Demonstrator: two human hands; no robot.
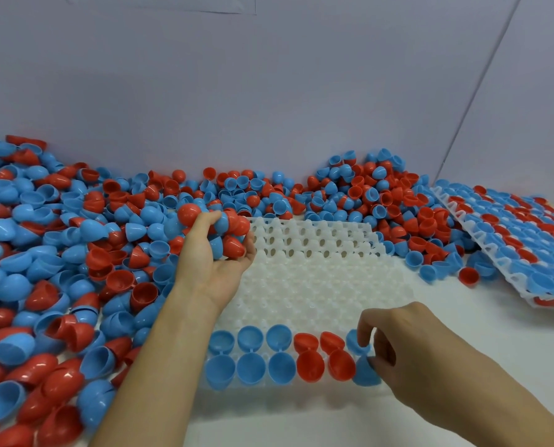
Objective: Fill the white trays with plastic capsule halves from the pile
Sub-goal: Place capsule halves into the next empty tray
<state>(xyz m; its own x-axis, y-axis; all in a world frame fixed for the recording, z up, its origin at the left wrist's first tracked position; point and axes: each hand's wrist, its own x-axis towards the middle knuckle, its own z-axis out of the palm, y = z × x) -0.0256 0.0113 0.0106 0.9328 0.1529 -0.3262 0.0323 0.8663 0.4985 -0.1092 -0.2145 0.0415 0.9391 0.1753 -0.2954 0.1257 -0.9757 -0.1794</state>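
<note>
The pile (59, 253), left of the left hand (217, 253), is cut off by the left and lower edges; its lower layers are buried under the upper halves. The clutch of halves (233, 230) in the left hand is partly masked by the fingers, so their count cannot be told. The blue half (364, 372) under the right hand (407, 346) is partly covered by the fingertips. The near-left corner of the tray (317, 279) is hidden behind the left forearm. The filled tray (511, 240), beyond the right hand, is cut by the right edge. Both forearms are cut by the lower edge.
</note>
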